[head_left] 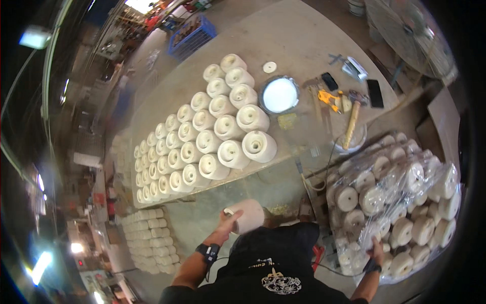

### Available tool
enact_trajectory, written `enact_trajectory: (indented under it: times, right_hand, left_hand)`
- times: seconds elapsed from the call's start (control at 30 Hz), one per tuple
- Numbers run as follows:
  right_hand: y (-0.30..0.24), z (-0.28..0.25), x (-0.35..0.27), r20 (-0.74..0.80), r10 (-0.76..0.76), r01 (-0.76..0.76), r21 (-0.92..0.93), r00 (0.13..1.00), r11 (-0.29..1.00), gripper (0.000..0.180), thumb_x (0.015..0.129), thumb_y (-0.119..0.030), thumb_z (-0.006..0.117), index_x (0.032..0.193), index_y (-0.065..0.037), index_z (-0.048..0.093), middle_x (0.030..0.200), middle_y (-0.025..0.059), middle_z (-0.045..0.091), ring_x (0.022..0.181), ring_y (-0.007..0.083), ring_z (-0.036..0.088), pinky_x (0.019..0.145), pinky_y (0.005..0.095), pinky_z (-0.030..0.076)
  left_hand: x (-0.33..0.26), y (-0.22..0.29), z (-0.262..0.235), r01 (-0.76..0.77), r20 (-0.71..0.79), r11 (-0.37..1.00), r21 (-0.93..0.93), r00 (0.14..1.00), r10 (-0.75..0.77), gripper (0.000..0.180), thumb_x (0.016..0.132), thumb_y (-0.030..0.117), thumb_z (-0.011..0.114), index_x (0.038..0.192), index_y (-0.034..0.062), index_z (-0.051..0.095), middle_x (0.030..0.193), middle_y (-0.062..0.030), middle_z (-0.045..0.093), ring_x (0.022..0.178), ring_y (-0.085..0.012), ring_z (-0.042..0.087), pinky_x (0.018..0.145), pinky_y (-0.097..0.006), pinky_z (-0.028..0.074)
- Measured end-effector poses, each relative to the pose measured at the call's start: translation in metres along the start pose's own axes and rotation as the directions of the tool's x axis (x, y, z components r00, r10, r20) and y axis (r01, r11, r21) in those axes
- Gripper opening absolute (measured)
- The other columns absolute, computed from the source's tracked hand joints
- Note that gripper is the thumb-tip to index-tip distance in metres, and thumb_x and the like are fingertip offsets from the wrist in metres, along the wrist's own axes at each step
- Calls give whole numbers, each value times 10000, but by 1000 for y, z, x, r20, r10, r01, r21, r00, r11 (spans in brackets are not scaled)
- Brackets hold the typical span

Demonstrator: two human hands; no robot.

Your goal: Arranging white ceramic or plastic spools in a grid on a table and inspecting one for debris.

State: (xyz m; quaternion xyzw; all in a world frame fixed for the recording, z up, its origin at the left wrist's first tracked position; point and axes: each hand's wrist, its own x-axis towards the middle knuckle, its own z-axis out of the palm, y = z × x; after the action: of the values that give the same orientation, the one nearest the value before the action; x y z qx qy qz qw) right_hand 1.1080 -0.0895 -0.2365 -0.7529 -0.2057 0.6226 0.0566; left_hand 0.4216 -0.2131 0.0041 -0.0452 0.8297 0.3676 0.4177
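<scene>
My left hand (230,223) grips a thick white cylinder (249,217) in front of my body, its thumb laid across the near end. Off to the right, my right hand (375,253) reaches in at the edge of a heap of white discs with centre holes (402,232). Clear plastic sheeting (385,175) covers part of that heap. The fingers of this hand touch the pieces there, but they are too small and partly hidden to show whether they have closed on one. Rows of similar white cylinders (206,141) stand on the table, recessed ends facing up.
The table (283,35) also bears a tub of white liquid (280,95), a flat white ring (270,67), a phone (375,93), yellow-orange tool (329,99) and wooden-handled brush (351,126). More white pieces (152,238) are stacked lower left. A blue crate (192,38) and large fan (412,35) stand beyond.
</scene>
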Motion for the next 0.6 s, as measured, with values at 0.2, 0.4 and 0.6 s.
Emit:
enact_trajectory:
  times: [0.2,0.4,0.6]
  right_hand:
    - [14,-56,-62,-161,-127,202,644,979,737,820,822,-479,769,1466,-115,416,1380,109,552,1192,288,581,893,440,537]
    - [-1,-80,-82,-316,-230,390,770,920,505,811,836,-431,775,1476,-97,405,1439,123,497,1310,308,498,1062,495,462]
    - [-1,-79,-111,-470,-318,553,793,823,258,623,927,-322,634,1424,6,451,1443,202,486,1326,344,472,1091,487,457]
  left_hand:
    - [0,70,-18,-300,20,949,96,954,300,1214,651,413,915,1511,-57,199,1395,-259,484,1267,-340,518,1052,-433,455]
    - [50,174,-80,-613,-167,675,411,678,716,1134,602,415,934,1429,-95,350,1342,-277,529,1230,-355,551,1032,-418,471]
    - [77,323,-91,-617,-217,610,497,592,776,1122,589,504,894,1447,9,368,1373,-269,474,1252,-392,518,1041,-448,462]
